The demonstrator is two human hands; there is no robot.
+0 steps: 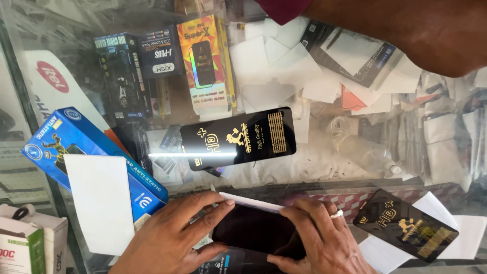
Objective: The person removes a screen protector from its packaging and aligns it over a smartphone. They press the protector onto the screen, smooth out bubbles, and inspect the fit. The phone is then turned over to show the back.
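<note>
Both hands near centre: left hand (pixel 170 238) and right hand (pixel 317 238) pinch dark phone (pixel 256 231) and thin white strip (pixel 251 202) along its far edge; glassy, slippery, fragile, so hold by edges

Blue box (pixel 91 152) left, 2 black-gold sleeves (pixel 238 138) (pixel 406 226), orange box (pixel 205 63) above.
</note>
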